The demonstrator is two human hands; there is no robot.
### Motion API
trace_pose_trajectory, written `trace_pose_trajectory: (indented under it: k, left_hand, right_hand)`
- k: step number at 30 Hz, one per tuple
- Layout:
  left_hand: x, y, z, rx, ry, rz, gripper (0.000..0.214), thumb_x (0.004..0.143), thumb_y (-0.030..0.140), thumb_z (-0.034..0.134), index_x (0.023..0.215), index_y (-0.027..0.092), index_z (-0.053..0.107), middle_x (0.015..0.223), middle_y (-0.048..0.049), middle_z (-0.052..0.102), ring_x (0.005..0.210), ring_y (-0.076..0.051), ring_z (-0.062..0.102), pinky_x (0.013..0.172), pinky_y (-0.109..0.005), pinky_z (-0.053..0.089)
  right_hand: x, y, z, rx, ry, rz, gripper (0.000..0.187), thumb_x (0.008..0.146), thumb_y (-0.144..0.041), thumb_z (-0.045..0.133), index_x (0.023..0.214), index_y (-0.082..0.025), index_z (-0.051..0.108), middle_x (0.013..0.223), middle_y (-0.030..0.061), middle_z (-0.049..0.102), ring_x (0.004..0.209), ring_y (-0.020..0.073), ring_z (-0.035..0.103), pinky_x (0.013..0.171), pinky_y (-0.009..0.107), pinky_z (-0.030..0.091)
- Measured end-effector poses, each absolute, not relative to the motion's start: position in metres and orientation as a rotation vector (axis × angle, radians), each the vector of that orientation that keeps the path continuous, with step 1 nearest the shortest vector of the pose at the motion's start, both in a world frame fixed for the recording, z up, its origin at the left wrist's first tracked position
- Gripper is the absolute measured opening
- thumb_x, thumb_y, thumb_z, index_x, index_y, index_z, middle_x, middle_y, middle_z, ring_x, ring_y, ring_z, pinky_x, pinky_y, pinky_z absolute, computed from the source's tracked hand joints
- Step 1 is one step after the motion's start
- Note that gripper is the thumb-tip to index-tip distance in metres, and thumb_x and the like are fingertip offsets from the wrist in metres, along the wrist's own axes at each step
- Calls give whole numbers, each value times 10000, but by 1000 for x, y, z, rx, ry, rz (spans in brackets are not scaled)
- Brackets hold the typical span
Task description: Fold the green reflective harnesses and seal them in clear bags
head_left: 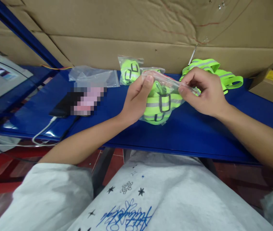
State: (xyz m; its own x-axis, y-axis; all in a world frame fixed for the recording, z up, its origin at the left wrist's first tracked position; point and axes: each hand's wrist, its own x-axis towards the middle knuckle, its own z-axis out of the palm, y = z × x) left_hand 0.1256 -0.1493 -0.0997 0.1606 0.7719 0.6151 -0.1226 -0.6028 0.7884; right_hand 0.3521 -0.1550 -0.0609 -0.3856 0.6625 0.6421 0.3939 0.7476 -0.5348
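Between my hands hangs a clear zip bag [172, 84] with a folded neon-yellow reflective strap [152, 110] inside; black buckles show through the plastic. My left hand [138, 96] pinches the bag's top edge at its left corner, thumb on top. At the other end of that edge, my right hand [202, 91] grips the plastic between thumb and fingers. A red line runs along the bag's mouth. Whether the seal is closed, I cannot tell. Behind my right hand lies a loose reflective strap [230, 80]. Another bagged strap [129, 71] stands against the cardboard, beyond my left hand.
An empty clear bag [95, 75] lies at the back left of the blue shelf [131, 136]. Nearer are a dark phone [65, 104] on a white cable [43, 130] and a blurred pink item [90, 99]. A cardboard box [271, 91] sits at right; cardboard lines the back.
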Motion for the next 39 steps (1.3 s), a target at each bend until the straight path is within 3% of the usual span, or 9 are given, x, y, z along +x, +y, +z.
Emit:
trace_pose_trajectory:
  k: [9,14,21,27,39]
  left_hand:
    - [125,-159,-95,1793,680,1552,441,1045,598,551,951,219,756,1014,-64,715,1239,-269,668,1151,-439,509]
    - [125,-160,-98,1744,700,1585,447,1046,583,559,890,198,723,981,-65,690,1234,-262,663,1145,-417,508]
    - [129,-164,-91,1846,674,1528,460,1070,601,483,1117,238,762,1121,-64,730,1221,-244,681,1163,-410,487]
    - [127,-171,-86,1974,614,1518,431,1111,501,436,1194,245,772,1255,-72,746,1222,-220,693,1138,-372,502]
    - [127,-175,-86,2012,632,1494,444,1095,526,466,1284,256,763,1289,-78,751,1220,-246,709,1165,-417,525]
  right_hand:
    - [345,-166,-56,-852,-2015,464,323,891,-538,795,819,-277,618,724,-3,564,633,151,476,580,335,422]
    - [345,-166,-54,-783,-1973,519,311,881,-474,840,808,-264,622,695,-8,559,612,132,459,554,322,386]
    - [344,-167,-53,-792,-1996,497,286,880,-428,848,822,-258,626,718,-5,566,632,136,471,578,327,382]
    - [343,-171,-50,-802,-2038,425,200,908,-316,806,843,-254,627,720,-11,597,635,133,506,591,319,412]
    - [343,-173,-51,-685,-2077,289,156,863,-124,704,867,-246,607,757,-28,625,643,119,543,587,279,445]
